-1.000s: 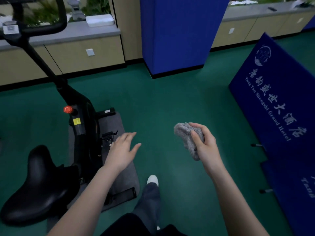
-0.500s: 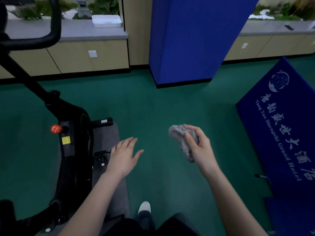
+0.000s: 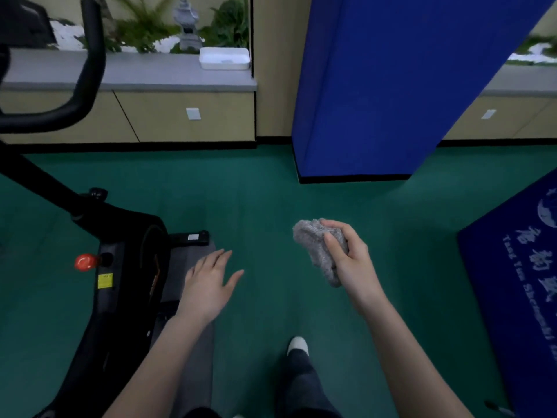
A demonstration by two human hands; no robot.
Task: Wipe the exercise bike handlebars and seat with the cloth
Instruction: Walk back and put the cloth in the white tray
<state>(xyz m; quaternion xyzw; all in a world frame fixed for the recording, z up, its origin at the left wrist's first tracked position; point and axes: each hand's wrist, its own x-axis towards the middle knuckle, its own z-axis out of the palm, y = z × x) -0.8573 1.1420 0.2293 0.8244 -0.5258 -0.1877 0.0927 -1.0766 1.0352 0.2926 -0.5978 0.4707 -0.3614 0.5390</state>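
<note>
A black exercise bike (image 3: 126, 267) stands at the left, its curved handlebar (image 3: 87, 73) rising at the upper left. The seat is out of view. My right hand (image 3: 349, 260) holds a bunched grey cloth (image 3: 316, 248) over the green floor, well to the right of the bike. My left hand (image 3: 211, 282) hovers flat with its fingers apart beside the bike's frame, over the grey mat (image 3: 187, 285), and holds nothing.
A red knob (image 3: 86, 262) sticks out of the frame. A blue padded pillar (image 3: 391, 86) stands ahead. A blue printed banner (image 3: 518, 282) lies at the right. Cabinets with a grey counter (image 3: 150, 76) and a white box (image 3: 224, 58) line the back wall.
The view has tilted up and forward, so the seat has dropped out of sight and the handlebar shows larger. Both hands keep their pose, the cloth still in the right one.
</note>
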